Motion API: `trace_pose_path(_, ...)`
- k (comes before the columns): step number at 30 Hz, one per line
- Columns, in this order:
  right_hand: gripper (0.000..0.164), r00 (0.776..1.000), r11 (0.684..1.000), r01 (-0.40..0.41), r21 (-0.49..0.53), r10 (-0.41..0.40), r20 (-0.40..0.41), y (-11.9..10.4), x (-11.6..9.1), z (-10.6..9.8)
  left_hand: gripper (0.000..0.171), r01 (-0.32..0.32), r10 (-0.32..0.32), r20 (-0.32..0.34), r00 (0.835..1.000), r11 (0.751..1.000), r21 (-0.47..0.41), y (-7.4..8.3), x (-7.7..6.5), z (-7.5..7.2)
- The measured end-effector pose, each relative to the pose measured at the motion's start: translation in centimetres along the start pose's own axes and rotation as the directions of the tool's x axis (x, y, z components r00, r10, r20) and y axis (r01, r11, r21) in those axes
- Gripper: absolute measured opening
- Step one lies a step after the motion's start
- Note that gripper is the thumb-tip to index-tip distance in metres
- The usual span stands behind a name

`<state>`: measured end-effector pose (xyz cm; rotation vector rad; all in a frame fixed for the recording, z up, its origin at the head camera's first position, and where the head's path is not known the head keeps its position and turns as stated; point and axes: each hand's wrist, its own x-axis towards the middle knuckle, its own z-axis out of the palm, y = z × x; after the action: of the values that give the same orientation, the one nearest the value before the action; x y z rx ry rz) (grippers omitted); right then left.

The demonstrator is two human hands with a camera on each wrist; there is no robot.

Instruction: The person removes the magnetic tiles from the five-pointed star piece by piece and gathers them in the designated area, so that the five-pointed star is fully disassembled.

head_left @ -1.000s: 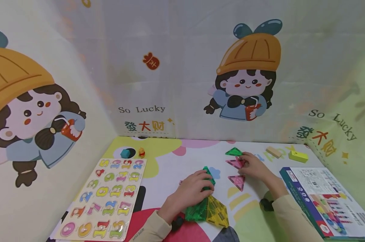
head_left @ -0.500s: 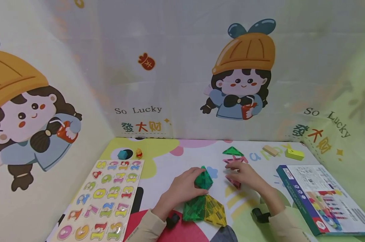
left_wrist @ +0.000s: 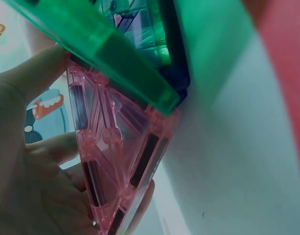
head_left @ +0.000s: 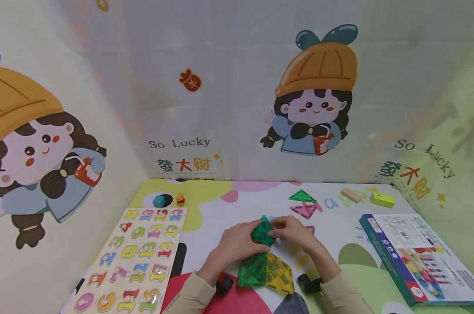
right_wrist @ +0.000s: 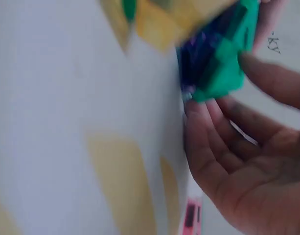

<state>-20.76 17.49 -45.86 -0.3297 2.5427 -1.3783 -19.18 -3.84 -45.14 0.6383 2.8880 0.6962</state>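
Upright near the table's middle stands a small pointed structure of green magnetic tiles (head_left: 264, 231). My left hand (head_left: 240, 239) holds it from the left; the left wrist view shows a pink triangular tile (left_wrist: 110, 142) joined below a green edge, with fingers behind it. From the other side, my right hand (head_left: 293, 231) pinches the green structure (right_wrist: 220, 68) between thumb and fingers. Just in front of it are more green tiles (head_left: 252, 271) and yellow tiles (head_left: 280, 274), joined together. Beyond the right hand lie a pink triangle (head_left: 305, 210) and a green triangle (head_left: 302, 196).
A number puzzle board (head_left: 132, 257) lies at left, a boxed set (head_left: 425, 257) at right. Behind the board are a teal block (head_left: 159, 201) and a small figurine (head_left: 180, 199). Wooden (head_left: 351, 195) and yellow (head_left: 383, 200) blocks sit at the back right. Another pink triangle (head_left: 310, 229) is partly hidden.
My right hand has moved left from the pink triangles to the green structure and now pinches it. The left hand has stayed at the structure, its grip shifted slightly.
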Motion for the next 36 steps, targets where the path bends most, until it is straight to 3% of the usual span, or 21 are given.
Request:
trace_pose_path(10,0.027,0.993,0.969,-0.102,0.224,0.113,-0.037,0.0,0.4,0.5,0.085,-0.008,0.008,-0.011,1.000,1.000,0.016,0.0,0.1,-0.2)
trace_pose_path(16,0.023,0.994,0.887,-0.109,0.449,0.105,0.034,0.4,0.7,0.1,0.085,-0.013,0.014,-0.030,0.999,1.000,0.027,-0.1,0.3,0.0)
trace_pose_path(21,0.032,0.996,0.851,-0.079,0.520,0.041,0.084,0.7,0.5,0.2,0.086,-0.030,0.031,-0.040,0.999,0.999,0.027,-0.2,0.4,0.1)
trace_pose_path(25,0.040,0.997,0.855,-0.061,0.515,0.027,0.073,0.4,-0.3,-0.1,0.085,-0.036,0.036,-0.039,0.999,0.999,0.014,-0.2,0.4,0.1)
trace_pose_path(29,0.039,0.999,0.878,-0.051,0.476,0.038,0.036,0.1,-1.2,-1.3,0.084,-0.028,0.028,-0.035,0.999,1.000,0.008,-0.1,0.4,0.1)
trace_pose_path(33,0.038,0.993,0.903,-0.066,0.424,0.099,-0.057,0.4,-2.3,-3.2,0.083,-0.016,0.016,-0.026,1.000,1.000,0.002,-0.1,0.4,0.2)
trace_pose_path(36,0.039,0.973,0.925,-0.087,0.371,0.158,-0.166,1.0,-3.1,-4.8,0.083,-0.002,0.002,-0.022,1.000,1.000,-0.010,-0.2,0.3,0.2)
